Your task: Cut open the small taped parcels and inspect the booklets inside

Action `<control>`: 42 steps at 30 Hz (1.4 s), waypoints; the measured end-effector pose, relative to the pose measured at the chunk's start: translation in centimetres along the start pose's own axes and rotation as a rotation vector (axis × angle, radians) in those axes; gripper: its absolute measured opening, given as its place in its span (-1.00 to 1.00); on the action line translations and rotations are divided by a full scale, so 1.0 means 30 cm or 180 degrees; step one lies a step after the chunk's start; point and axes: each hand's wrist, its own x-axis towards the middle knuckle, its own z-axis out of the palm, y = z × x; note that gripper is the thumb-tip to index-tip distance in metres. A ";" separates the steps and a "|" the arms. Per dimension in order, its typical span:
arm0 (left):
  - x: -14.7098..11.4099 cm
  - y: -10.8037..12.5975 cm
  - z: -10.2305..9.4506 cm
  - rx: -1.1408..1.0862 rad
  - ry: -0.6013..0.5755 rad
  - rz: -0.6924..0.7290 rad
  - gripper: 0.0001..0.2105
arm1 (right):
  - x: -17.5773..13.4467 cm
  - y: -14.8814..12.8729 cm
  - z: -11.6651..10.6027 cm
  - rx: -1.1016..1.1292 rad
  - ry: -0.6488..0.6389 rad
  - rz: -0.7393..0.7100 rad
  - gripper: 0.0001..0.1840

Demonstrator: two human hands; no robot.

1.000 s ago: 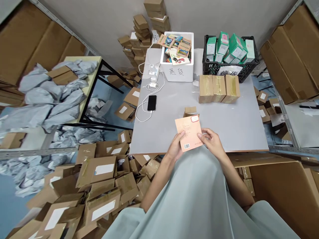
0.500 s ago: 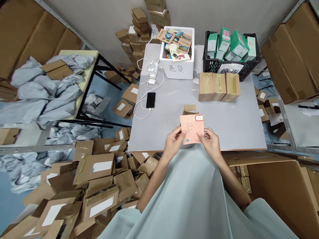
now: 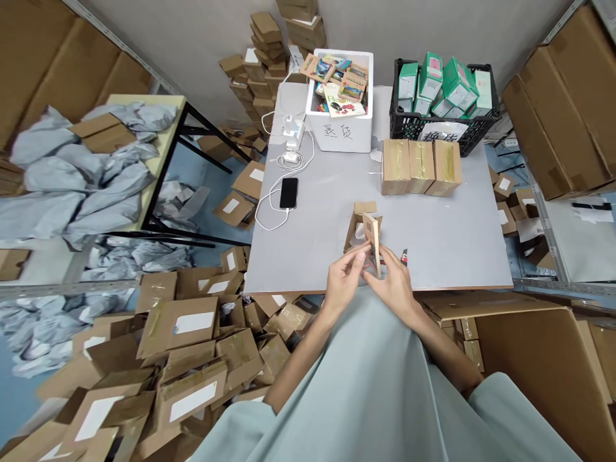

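Observation:
Near the table's front edge I hold a small book [image 3: 374, 239] turned almost edge-on, its spine or page edge toward me. The fingers of my left hand [image 3: 344, 277] are closed on its left side, partly hidden behind it. My right hand [image 3: 395, 283] grips the right side, thumb low near the bottom edge. Just behind the book stands a small open cardboard box [image 3: 353, 232] with its flaps up and something whitish inside. A red and black tool [image 3: 404, 258], perhaps a box cutter, lies just beyond my right fingers.
On the grey table [image 3: 317, 250] are a charging phone [image 3: 289, 193], a white foam bin [image 3: 339, 135] of books, a black crate [image 3: 476, 131] of green boxes, and three taped cartons [image 3: 421, 168]. Opened cartons [image 3: 192, 359] crowd the floor at left; a large cardboard box [image 3: 524, 366] stands at right.
The book has turned from its pink, barcoded cover facing me to nearly edge-on. Both hands have moved closer together around it, uncovering the open box and the red and black tool.

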 end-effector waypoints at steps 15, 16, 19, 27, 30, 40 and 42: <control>0.030 -0.024 -0.092 0.0104 -0.0092 -0.0465 -0.53 | 0.011 0.049 -0.071 0.1635 0.0018 0.1200 -0.37; 0.029 -0.025 -0.088 0.0091 -0.0058 -0.0459 -0.53 | 0.012 0.052 -0.069 0.1644 -0.0011 0.1194 -0.38; 0.031 -0.035 -0.077 0.0081 0.0117 -0.0394 -0.55 | 0.022 0.062 -0.065 0.1585 -0.0080 0.1124 -0.37; 0.012 -0.005 -0.042 0.0902 0.0855 0.0645 -0.76 | 0.000 -0.002 -0.046 0.0631 0.0417 0.0238 -0.53; -0.020 0.011 -0.016 0.1018 0.0748 0.0959 -0.86 | -0.019 -0.038 -0.009 0.0887 0.0024 0.0299 -0.41; -0.013 0.024 -0.045 0.1111 0.0637 0.0849 -0.57 | 0.039 -0.024 -0.045 0.1198 0.0258 0.0524 -0.41; 0.017 0.031 -0.077 0.1063 0.0724 0.0704 -0.52 | 0.052 -0.018 -0.073 0.1319 0.0069 0.0566 -0.38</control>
